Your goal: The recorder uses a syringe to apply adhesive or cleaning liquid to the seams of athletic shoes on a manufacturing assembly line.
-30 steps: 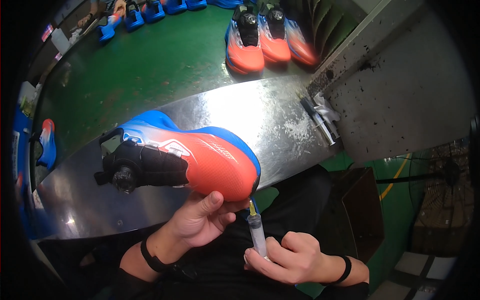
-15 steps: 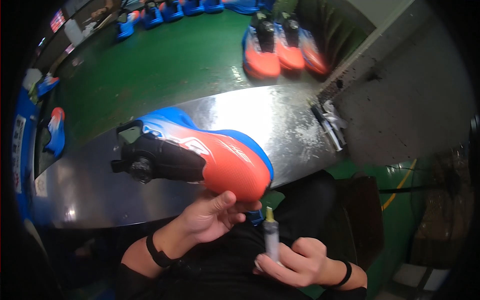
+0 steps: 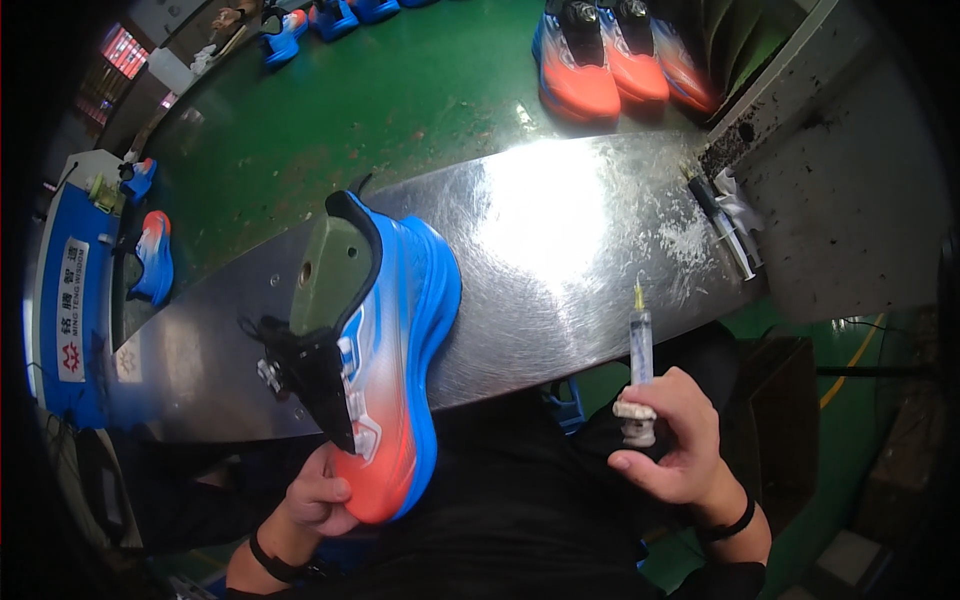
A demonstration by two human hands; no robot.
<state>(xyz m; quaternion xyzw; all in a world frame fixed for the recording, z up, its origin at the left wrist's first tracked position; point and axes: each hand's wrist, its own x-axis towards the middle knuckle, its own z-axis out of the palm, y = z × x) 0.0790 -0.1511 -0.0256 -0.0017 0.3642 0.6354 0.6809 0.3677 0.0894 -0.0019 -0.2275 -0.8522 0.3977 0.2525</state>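
My left hand (image 3: 318, 494) grips the orange toe of a sports shoe (image 3: 397, 350) that fades to blue at the heel. Its toe points toward me, and the thick blue sole faces right. Inside the heel opening sits a green shoe last (image 3: 330, 270). The black tongue piece with a round dial (image 3: 272, 376) hangs out on the left side. In my right hand (image 3: 688, 440), closed around its lower end, a clear syringe (image 3: 641, 350) stands upright with its yellow tip up. Whitish residue coats the syringe's lower end. The syringe and shoe are apart.
A metal plate (image 3: 520, 350) lies across the green table (image 3: 370, 120). Near its right end rest another syringe (image 3: 722, 225) and crumpled white material. Three orange shoes (image 3: 580, 85) stand at the back right, several blue ones (image 3: 335, 18) at the back left. A grey panel (image 3: 850, 190) rises at right.
The shoe has turned from lying crosswise to toe-toward-me and shifted left. My left hand has moved left and down with it. My right hand has raised the syringe and moved right.
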